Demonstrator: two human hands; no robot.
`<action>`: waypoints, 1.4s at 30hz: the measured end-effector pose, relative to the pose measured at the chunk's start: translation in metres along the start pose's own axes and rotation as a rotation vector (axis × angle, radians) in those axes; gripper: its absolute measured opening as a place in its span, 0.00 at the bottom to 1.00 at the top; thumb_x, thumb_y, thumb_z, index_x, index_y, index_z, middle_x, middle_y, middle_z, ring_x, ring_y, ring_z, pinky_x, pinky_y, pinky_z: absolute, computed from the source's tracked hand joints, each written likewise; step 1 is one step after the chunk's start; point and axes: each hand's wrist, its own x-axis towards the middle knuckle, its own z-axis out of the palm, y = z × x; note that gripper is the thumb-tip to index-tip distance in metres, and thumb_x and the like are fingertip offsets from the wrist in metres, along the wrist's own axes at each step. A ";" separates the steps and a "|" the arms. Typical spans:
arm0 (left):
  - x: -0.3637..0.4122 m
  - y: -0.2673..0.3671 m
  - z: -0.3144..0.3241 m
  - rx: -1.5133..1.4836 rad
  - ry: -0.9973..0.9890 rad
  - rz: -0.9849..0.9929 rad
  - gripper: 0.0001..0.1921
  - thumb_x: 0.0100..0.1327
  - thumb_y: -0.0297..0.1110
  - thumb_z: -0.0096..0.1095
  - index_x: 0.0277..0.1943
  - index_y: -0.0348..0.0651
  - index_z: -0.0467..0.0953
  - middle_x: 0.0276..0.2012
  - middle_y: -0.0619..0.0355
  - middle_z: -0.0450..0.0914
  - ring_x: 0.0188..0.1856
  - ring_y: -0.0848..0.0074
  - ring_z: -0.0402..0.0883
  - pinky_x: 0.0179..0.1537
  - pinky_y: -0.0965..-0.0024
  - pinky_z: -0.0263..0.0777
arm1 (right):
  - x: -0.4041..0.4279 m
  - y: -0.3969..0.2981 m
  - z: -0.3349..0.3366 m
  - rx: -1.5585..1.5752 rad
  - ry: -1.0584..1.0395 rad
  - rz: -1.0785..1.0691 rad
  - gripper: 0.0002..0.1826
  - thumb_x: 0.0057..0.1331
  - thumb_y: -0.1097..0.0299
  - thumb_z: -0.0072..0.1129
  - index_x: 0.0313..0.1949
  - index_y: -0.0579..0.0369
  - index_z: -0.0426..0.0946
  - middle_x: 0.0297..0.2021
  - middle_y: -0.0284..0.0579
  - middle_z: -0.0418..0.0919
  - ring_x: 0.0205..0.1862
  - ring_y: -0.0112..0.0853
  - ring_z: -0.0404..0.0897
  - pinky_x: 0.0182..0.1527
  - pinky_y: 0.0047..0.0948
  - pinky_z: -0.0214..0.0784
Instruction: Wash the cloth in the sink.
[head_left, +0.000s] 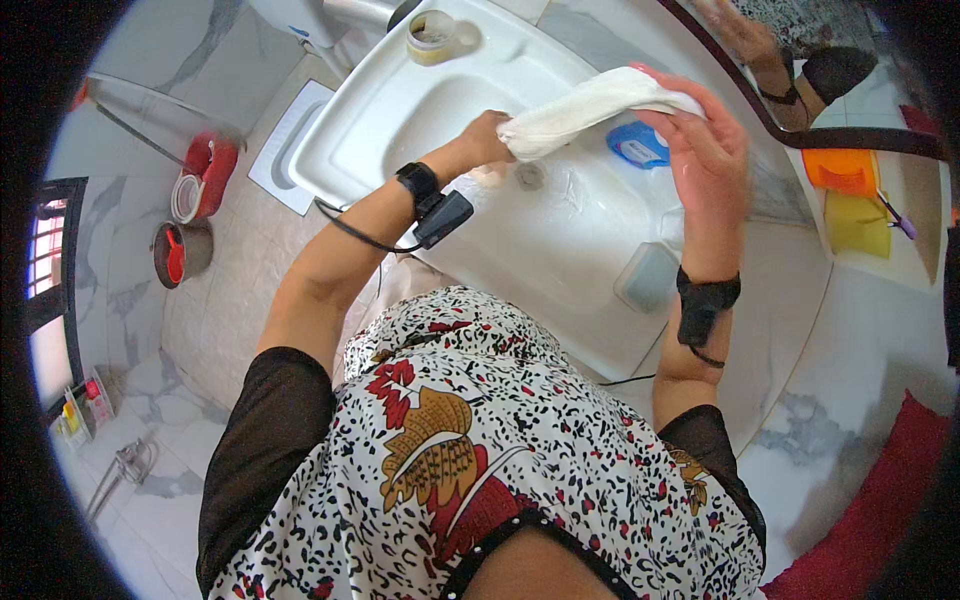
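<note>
A white cloth (581, 112) is stretched between my two hands above a white ceramic washbasin (555, 247). My left hand (486, 141) grips its lower left end, over the basin near the drain (529, 176). Raised at the right, my right hand (697, 135) holds the other end between thumb and fingers. Just left of that hand, a blue and white packet or container (637, 145) lies on the basin's rim side. A soap box with a pale lid (646, 276) sits on the basin's right part. Part of the basin behind the cloth is hidden.
An open jar (430, 37) stands on the basin's far left corner. A squat toilet (289, 146), a bucket with a red mug (182, 255) and a red container (210, 169) are on the left. A mirror frame (855, 141) and shelf (911, 270) are at right.
</note>
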 end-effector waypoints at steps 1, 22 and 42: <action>0.000 0.011 -0.006 -0.039 -0.038 -0.232 0.23 0.40 0.33 0.69 0.45 0.40 0.77 0.41 0.45 0.79 0.45 0.61 0.78 0.47 0.67 0.70 | 0.006 0.011 -0.011 -0.217 0.007 0.001 0.17 0.57 0.83 0.44 0.47 0.70 0.69 0.49 0.57 0.72 0.52 0.40 0.72 0.53 0.36 0.68; -0.024 0.108 -0.053 -0.061 -0.092 -0.030 0.31 0.38 0.25 0.70 0.51 0.32 0.71 0.46 0.54 0.73 0.46 0.73 0.74 0.50 0.73 0.67 | -0.010 0.116 -0.089 -1.540 0.218 -0.341 0.32 0.48 0.80 0.50 0.57 0.55 0.63 0.62 0.49 0.57 0.65 0.40 0.53 0.62 0.54 0.42; 0.010 0.195 -0.049 -0.231 -0.127 0.061 0.33 0.41 0.22 0.68 0.56 0.37 0.67 0.46 0.57 0.75 0.48 0.75 0.74 0.54 0.73 0.65 | -0.077 0.240 -0.231 -1.449 0.089 0.713 0.25 0.52 0.69 0.52 0.52 0.56 0.67 0.35 0.57 0.78 0.40 0.47 0.78 0.44 0.39 0.69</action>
